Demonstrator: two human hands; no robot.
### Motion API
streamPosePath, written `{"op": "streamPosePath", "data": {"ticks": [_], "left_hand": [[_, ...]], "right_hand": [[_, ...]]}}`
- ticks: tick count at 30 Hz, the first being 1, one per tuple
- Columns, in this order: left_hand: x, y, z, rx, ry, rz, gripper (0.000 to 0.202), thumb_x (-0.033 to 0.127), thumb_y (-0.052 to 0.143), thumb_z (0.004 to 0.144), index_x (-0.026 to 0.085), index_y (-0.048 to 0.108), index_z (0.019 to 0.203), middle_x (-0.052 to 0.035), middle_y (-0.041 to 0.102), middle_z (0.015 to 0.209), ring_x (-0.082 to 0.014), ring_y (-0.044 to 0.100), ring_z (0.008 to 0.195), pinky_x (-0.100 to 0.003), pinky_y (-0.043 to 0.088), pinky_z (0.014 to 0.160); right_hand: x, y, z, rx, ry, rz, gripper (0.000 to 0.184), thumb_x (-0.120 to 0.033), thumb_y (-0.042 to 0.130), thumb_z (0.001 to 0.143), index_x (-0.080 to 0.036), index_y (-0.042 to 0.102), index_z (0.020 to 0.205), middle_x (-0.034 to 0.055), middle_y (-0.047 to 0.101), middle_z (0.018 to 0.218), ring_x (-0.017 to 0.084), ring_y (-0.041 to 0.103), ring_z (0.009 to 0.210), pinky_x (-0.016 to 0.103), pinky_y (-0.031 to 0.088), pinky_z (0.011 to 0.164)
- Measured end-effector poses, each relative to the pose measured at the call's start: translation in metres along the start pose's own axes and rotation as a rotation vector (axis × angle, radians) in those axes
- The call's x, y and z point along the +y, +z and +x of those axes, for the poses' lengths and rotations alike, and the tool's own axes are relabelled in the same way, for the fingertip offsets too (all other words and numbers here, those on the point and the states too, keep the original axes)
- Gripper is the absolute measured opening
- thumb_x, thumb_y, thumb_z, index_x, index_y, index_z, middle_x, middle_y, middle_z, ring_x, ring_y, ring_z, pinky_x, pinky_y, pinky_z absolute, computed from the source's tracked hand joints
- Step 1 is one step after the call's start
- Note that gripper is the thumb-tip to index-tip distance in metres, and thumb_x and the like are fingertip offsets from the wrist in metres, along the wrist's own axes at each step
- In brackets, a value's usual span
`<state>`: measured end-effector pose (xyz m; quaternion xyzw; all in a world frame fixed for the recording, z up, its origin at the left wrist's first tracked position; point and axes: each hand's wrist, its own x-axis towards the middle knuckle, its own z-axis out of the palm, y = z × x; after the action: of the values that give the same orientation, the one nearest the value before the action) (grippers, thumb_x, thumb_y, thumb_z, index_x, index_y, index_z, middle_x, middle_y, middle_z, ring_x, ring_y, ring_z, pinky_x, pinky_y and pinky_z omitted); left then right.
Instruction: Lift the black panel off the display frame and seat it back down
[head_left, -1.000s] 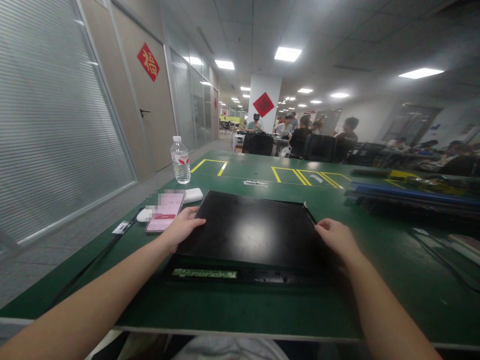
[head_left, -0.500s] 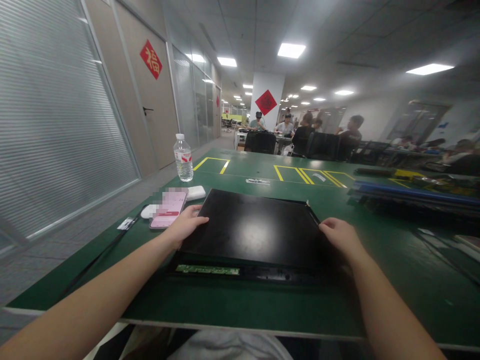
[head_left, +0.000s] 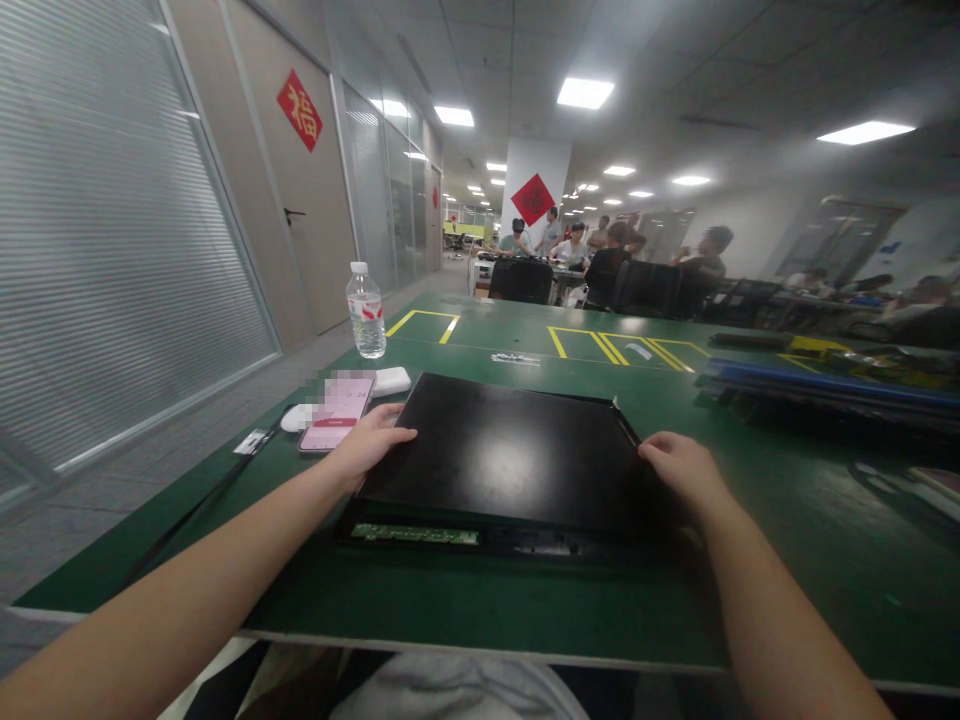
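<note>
A black, glossy display panel [head_left: 517,450] lies in front of me, reflecting a ceiling light. My left hand [head_left: 376,440] grips its left edge, thumb on top and fingers around the side. At the right edge, my right hand [head_left: 679,465] pinches the panel's rim; its fingertips are partly hidden. Below the panel's near edge shows a dark frame or tray [head_left: 555,545], with a narrow green circuit board [head_left: 414,535] along its left part. Whether the panel rests in that frame or is raised a little I cannot tell.
On the green table [head_left: 480,610], a phone [head_left: 341,415], a white case [head_left: 391,381] and a water bottle [head_left: 366,312] stand left. A dark strap [head_left: 202,495] runs along the left edge. Stacked dark and blue panels [head_left: 810,395] lie right. Several people sit beyond.
Both hands keep their hold on the panel, which has hardly moved. The view has shifted very slightly.
</note>
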<state>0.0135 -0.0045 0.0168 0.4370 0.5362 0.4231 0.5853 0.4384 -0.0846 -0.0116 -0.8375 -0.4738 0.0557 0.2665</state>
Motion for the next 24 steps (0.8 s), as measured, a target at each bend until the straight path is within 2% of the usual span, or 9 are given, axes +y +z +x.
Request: {"op": "streamPosePath", "data": {"ticks": [6,11,14,19,22,24], "left_hand": [[0.001,-0.002,0.002,-0.016,0.036,-0.066,0.046,0.01,0.07,0.07,0.021,0.059,0.113,-0.0014,0.076,0.078,-0.0216,0.073,0.063,-0.032,0.06,0.059],[0.001,-0.007,0.007,-0.039,0.145,-0.098,0.036,0.014,0.072,0.067,0.018,0.066,0.103,-0.0058,0.077,0.096,-0.0241,0.075,0.086,-0.032,0.061,0.072],[-0.002,-0.011,0.011,-0.052,0.205,-0.027,0.038,0.016,0.075,0.064,0.018,0.069,0.101,-0.0067,0.077,0.103,-0.0249,0.073,0.095,-0.032,0.059,0.08],[-0.007,-0.016,0.014,-0.009,0.218,0.16,0.044,0.02,0.079,0.061,0.019,0.071,0.104,-0.0067,0.077,0.101,-0.0289,0.072,0.096,-0.036,0.059,0.078],[-0.009,-0.017,0.016,-0.022,0.267,0.255,0.033,0.022,0.078,0.06,0.021,0.073,0.093,-0.0045,0.077,0.095,-0.0306,0.07,0.102,-0.037,0.058,0.081],[-0.011,-0.017,0.018,-0.026,0.306,0.302,0.024,0.024,0.077,0.06,0.022,0.073,0.084,-0.0047,0.077,0.099,-0.0328,0.066,0.111,-0.039,0.056,0.088]], "right_hand": [[0.0,0.0,0.001,-0.007,0.008,-0.005,0.019,-0.03,0.058,0.077,-0.021,0.074,0.079,0.005,0.074,0.082,0.021,0.065,0.079,0.029,0.043,0.068],[-0.002,-0.001,-0.001,-0.002,0.015,0.01,0.018,-0.029,0.058,0.076,-0.021,0.074,0.077,0.0054,0.074,0.08,0.021,0.065,0.077,0.028,0.043,0.066],[-0.001,-0.001,0.001,-0.004,0.013,0.0,0.018,-0.029,0.058,0.076,-0.021,0.074,0.077,0.0049,0.074,0.08,0.021,0.065,0.077,0.028,0.043,0.066],[0.005,0.002,0.004,0.006,0.002,0.018,0.017,-0.031,0.059,0.075,-0.022,0.074,0.076,0.0046,0.074,0.079,0.021,0.066,0.078,0.028,0.043,0.066],[0.006,0.003,0.006,0.006,0.019,0.04,0.017,-0.03,0.06,0.074,-0.021,0.074,0.076,0.0049,0.074,0.079,0.021,0.066,0.077,0.028,0.044,0.065],[0.006,0.002,0.006,0.002,0.029,0.056,0.017,-0.03,0.06,0.074,-0.021,0.074,0.077,0.0051,0.074,0.08,0.021,0.066,0.076,0.029,0.044,0.066]]}}
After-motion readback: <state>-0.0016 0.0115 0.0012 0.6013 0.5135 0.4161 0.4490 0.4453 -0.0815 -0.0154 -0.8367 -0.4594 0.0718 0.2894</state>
